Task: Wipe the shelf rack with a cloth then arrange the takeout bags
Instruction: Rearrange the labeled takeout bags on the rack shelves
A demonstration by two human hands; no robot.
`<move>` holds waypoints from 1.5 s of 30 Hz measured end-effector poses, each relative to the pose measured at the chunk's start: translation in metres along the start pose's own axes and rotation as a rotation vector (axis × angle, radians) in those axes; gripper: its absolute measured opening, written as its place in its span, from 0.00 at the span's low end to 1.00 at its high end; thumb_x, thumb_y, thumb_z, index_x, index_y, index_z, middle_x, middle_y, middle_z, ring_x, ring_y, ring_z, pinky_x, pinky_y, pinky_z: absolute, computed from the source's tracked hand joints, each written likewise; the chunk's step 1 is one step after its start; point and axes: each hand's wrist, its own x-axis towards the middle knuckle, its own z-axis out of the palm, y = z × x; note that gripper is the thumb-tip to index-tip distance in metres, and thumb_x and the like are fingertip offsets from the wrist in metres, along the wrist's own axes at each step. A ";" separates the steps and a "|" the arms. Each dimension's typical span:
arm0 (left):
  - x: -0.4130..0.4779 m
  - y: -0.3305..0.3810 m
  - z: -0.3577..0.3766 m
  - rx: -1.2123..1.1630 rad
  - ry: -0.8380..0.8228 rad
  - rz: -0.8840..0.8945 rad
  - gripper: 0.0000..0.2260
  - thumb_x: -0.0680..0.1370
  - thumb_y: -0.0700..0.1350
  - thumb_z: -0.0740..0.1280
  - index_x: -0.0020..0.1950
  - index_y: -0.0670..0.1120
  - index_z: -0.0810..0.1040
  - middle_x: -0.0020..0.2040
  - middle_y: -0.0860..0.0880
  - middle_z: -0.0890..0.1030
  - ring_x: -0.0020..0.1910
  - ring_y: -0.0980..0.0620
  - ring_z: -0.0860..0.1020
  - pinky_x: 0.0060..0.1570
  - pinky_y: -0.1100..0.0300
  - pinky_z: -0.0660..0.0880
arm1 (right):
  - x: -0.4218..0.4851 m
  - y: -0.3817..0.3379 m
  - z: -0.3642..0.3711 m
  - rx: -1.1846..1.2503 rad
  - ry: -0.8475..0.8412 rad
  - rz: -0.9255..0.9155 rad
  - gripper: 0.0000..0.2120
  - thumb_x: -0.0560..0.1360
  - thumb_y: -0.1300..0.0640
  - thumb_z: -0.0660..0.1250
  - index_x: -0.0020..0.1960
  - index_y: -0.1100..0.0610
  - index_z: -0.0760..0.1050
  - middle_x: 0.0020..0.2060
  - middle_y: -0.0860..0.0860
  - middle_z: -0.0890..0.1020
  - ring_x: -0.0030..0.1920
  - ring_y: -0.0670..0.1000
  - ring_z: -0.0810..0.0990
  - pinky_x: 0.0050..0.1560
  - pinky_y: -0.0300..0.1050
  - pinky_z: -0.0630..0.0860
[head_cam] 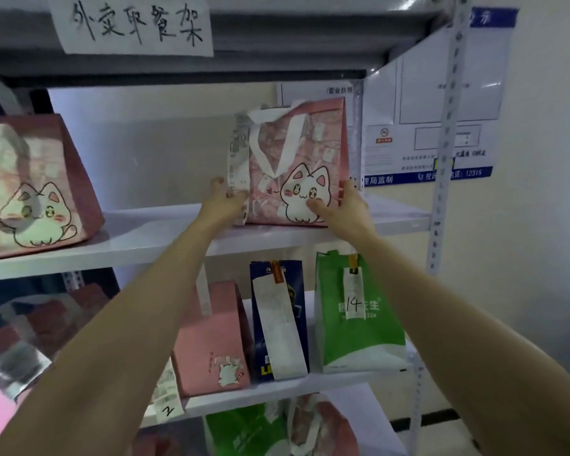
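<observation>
A pink takeout bag with a white cat drawing (pixel 297 166) stands upright on the upper white shelf (pixel 152 238), right of centre, with a long receipt hanging off its left side. My left hand (pixel 222 200) grips the bag's lower left edge over the receipt. My right hand (pixel 343 207) grips its lower right side, thumb across the cat. A second pink cat bag (pixel 37 185) sits at the left end of the same shelf. No cloth is in view.
On the shelf below stand a small pink bag (pixel 211 343), a dark blue bag with a receipt (pixel 278 320) and a green bag marked 14 (pixel 356 314). More bags fill the lowest level. A perforated metal upright (pixel 441 153) bounds the rack's right side. A handwritten paper sign (pixel 132 24) hangs above.
</observation>
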 end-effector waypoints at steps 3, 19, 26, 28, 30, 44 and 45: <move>0.002 -0.012 -0.011 0.081 -0.020 0.130 0.39 0.80 0.52 0.75 0.84 0.48 0.55 0.64 0.53 0.79 0.58 0.52 0.81 0.55 0.59 0.79 | -0.001 -0.007 0.015 0.013 -0.003 0.004 0.36 0.75 0.43 0.78 0.76 0.49 0.67 0.62 0.44 0.82 0.57 0.46 0.76 0.60 0.48 0.74; -0.090 -0.088 -0.170 0.335 0.315 0.221 0.48 0.74 0.53 0.82 0.86 0.53 0.57 0.79 0.45 0.68 0.76 0.43 0.71 0.76 0.43 0.71 | -0.026 -0.092 0.156 0.123 -0.246 -0.163 0.48 0.67 0.45 0.84 0.77 0.52 0.60 0.63 0.46 0.79 0.59 0.50 0.78 0.58 0.48 0.76; -0.104 -0.086 -0.176 0.384 0.325 0.243 0.45 0.76 0.53 0.81 0.86 0.54 0.57 0.80 0.46 0.67 0.77 0.44 0.70 0.75 0.45 0.69 | -0.042 -0.098 0.149 0.087 -0.281 -0.161 0.45 0.69 0.46 0.84 0.76 0.54 0.61 0.63 0.46 0.80 0.64 0.53 0.80 0.61 0.50 0.77; -0.111 -0.085 -0.179 0.386 0.317 0.225 0.45 0.76 0.56 0.80 0.86 0.53 0.58 0.81 0.46 0.66 0.78 0.44 0.69 0.77 0.44 0.68 | -0.046 -0.099 0.144 0.076 -0.298 -0.162 0.46 0.69 0.45 0.84 0.76 0.53 0.62 0.60 0.43 0.78 0.63 0.51 0.79 0.60 0.47 0.76; -0.120 -0.084 -0.183 0.370 0.311 0.200 0.44 0.77 0.56 0.79 0.86 0.51 0.59 0.81 0.45 0.66 0.78 0.44 0.70 0.79 0.44 0.68 | -0.052 -0.098 0.137 0.078 -0.307 -0.164 0.46 0.69 0.44 0.84 0.78 0.52 0.62 0.58 0.40 0.76 0.59 0.48 0.77 0.58 0.46 0.74; -0.215 -0.100 -0.266 0.520 0.406 0.067 0.33 0.78 0.48 0.79 0.80 0.49 0.70 0.75 0.47 0.72 0.66 0.50 0.77 0.67 0.47 0.79 | -0.116 -0.127 0.108 0.153 -0.109 -0.220 0.27 0.76 0.46 0.78 0.70 0.53 0.75 0.57 0.46 0.83 0.56 0.46 0.82 0.60 0.46 0.79; -0.219 -0.102 -0.275 0.514 0.405 0.059 0.33 0.78 0.48 0.79 0.79 0.50 0.70 0.74 0.48 0.72 0.67 0.50 0.77 0.68 0.47 0.79 | -0.123 -0.137 0.115 0.182 -0.127 -0.236 0.25 0.76 0.47 0.78 0.69 0.53 0.75 0.56 0.46 0.83 0.56 0.46 0.82 0.59 0.44 0.78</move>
